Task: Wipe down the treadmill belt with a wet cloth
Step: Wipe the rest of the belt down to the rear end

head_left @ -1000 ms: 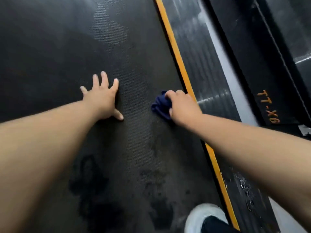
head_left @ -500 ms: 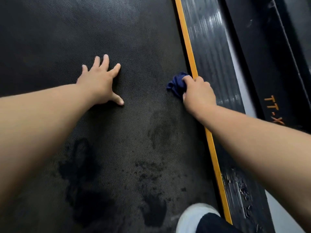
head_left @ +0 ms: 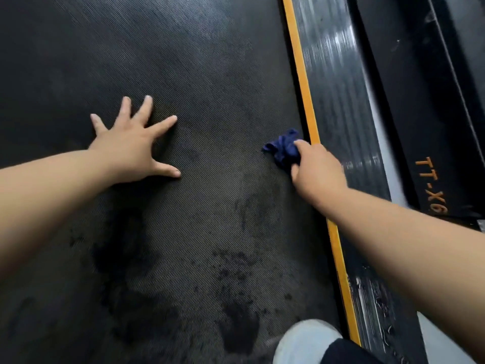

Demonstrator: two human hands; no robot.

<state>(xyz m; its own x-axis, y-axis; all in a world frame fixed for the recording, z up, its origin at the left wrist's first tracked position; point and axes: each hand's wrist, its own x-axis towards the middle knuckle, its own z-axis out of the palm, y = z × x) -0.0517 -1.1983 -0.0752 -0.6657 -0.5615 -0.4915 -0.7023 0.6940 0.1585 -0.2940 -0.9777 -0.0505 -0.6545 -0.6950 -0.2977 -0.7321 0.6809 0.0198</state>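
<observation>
A black, finely textured belt [head_left: 210,74] filled most of the view, running away from the camera. Dark wet patches [head_left: 237,332] marked its near part, with a fainter damp smear between them and the right hand. Along the belt's right edge ran a yellow stripe [head_left: 304,101], and just beyond it a ribbed black rail [head_left: 341,114] that caught streaks of light. Further right lay a black frame bearing orange letters "TT-X6" [head_left: 430,185].

The left hand [head_left: 126,151] lay flat on the belt, palm down, fingers straight and spread wide, thumb out to the side; it held nothing. It sat well left of the cloth, with bare belt between them.

The right hand [head_left: 317,172] was curled round a dark blue cloth [head_left: 284,151], bunched into a wad. The cloth stuck out ahead and to the left of the fingers and rested on the belt, just beside the yellow stripe; whether it touched the stripe could not be told. The knuckles lay partly over the stripe.

Both forearms were bare and reached in from the lower corners. At the bottom edge, a white shoe [head_left: 304,340] toe stood on the belt near the stripe, with a dark trouser hem [head_left: 346,352] over it.
</observation>
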